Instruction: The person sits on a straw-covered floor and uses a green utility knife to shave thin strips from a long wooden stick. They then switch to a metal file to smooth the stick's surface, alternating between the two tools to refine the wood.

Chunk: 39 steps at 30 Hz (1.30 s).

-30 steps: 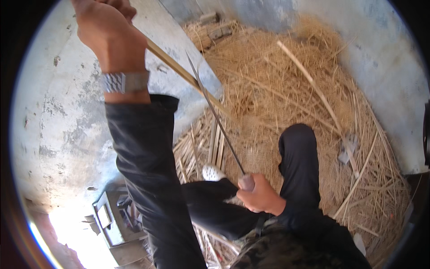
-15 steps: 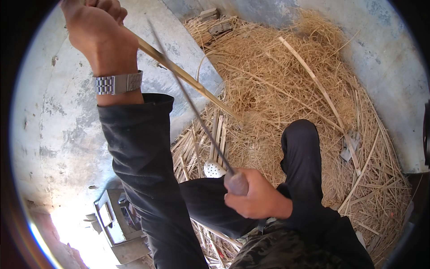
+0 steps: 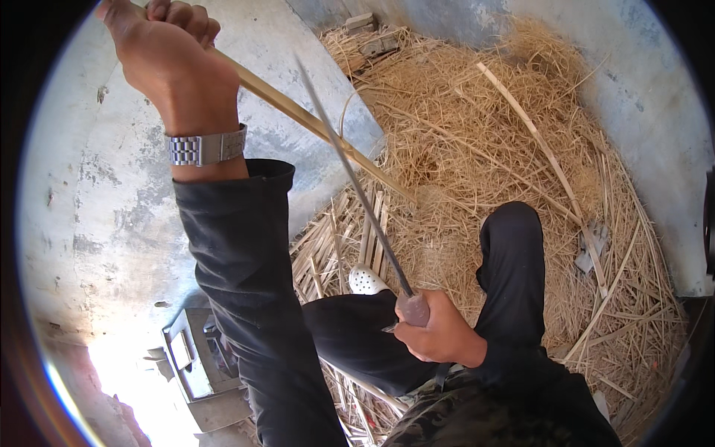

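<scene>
My left hand, wearing a metal watch, is raised at the upper left with its fingers closed around a bamboo strip. From there the strip slants down to the right, its far end over the straw. In my right hand, low in the middle, is the handle of a long-bladed knife. The blade points up and left and crosses the strip in the picture. Whether blade and strip touch, I cannot tell. My left fist hides the strip's upper end.
Straw-like shavings cover the floor ahead, with a long pale strip on top. Split pieces lie by a white perforated shoe. A worn wall stands left, with a box-like object lower left.
The knife has shifted right and slightly down, its tip coming down nearer the strip. My left hand still grips the strip. The whole view has slid slightly.
</scene>
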### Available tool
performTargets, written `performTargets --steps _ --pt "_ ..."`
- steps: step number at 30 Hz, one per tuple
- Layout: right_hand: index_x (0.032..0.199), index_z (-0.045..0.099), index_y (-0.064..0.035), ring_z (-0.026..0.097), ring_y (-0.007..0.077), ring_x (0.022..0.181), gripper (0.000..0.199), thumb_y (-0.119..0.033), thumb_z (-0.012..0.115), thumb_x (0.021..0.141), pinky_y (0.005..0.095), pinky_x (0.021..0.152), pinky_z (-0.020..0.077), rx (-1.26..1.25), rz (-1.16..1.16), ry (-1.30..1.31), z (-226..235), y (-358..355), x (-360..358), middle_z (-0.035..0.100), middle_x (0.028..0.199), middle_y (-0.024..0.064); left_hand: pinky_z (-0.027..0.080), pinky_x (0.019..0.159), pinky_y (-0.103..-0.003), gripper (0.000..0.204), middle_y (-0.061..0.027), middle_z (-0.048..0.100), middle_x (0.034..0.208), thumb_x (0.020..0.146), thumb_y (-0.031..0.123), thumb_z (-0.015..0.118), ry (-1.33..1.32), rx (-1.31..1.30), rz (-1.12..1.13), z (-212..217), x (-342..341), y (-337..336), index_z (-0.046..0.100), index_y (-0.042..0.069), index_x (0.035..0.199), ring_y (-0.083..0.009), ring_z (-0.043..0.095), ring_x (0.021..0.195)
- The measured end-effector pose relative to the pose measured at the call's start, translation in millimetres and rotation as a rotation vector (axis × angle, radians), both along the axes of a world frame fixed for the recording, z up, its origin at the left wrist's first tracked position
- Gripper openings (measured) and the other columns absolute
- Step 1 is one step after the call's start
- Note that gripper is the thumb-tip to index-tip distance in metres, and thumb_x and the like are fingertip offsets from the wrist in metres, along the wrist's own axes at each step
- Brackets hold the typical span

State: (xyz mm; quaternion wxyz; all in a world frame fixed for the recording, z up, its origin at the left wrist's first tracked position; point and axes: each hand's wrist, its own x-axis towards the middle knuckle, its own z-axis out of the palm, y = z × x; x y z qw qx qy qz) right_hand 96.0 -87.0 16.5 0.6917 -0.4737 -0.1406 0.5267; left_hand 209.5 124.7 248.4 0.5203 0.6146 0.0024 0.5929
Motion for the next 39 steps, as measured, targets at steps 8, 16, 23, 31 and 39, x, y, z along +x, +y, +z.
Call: performTargets --steps 8,16,23,31,39 --pt "0.081 0.054 -0.0012 0.049 0.0094 0.063 0.009 -0.007 0.06 0.079 0.0322 0.055 0.0415 -0.113 -0.096 -0.262 -42.6 15.4 -17.7 0.052 0.068 0.0019 0.017 0.048 -0.026 0.049 0.0034 0.023 0.058 0.101 0.048 0.039 -0.017 -0.023 -0.047 3.5 -2.0 -5.2 0.033 0.01 0.07 -0.0096 0.018 0.051" --pt "0.073 0.048 -0.0034 0.054 0.0097 0.056 0.012 -0.002 0.057 0.079 0.0307 0.048 0.0402 0.086 -0.141 -0.462 30.9 -19.9 11.0 0.051 0.061 0.0035 0.017 0.047 -0.027 0.052 0.004 0.025 0.055 0.099 0.053 0.04 -0.053 -0.086 0.05 1.1 0.1 4.6 0.037 0.01 0.07 -0.01 0.019 0.048" --pt "0.073 0.044 -0.0039 0.039 0.0129 0.034 0.015 0.002 0.056 0.079 0.0346 0.033 0.0323 -0.128 -0.037 -0.008 -70.2 11.7 -27.0 0.045 0.055 0.0026 0.017 0.045 -0.028 0.053 0.004 0.026 0.054 0.098 0.055 0.042 -0.089 -0.11 0.055 3.6 6.4 4.2 0.039 0.011 0.068 -0.0091 0.02 0.046" --pt "0.074 0.045 -0.0057 0.044 0.0082 0.039 0.015 0.002 0.057 0.079 0.0289 0.035 0.0334 0.002 -0.155 0.012 1.3 -36.9 12.2 0.047 0.057 0.0027 0.016 0.045 -0.028 0.052 0.0049 0.023 0.055 0.099 0.052 0.04 -0.087 -0.135 0.068 0.7 2.3 6.3 0.034 0.011 0.068 -0.0099 0.017 0.047" --pt "0.085 0.049 -0.0031 0.046 0.0107 0.037 0.011 0.0 0.058 0.08 0.0291 0.032 0.0322 -0.054 -0.024 0.088 -21.7 8.6 -0.9 0.047 0.053 0.0016 0.014 0.045 -0.027 0.049 0.005 0.021 0.056 0.101 0.05 0.037 -0.016 -0.068 -0.06 8.5 2.8 -12.7 0.032 0.012 0.07 -0.0088 0.015 0.049"
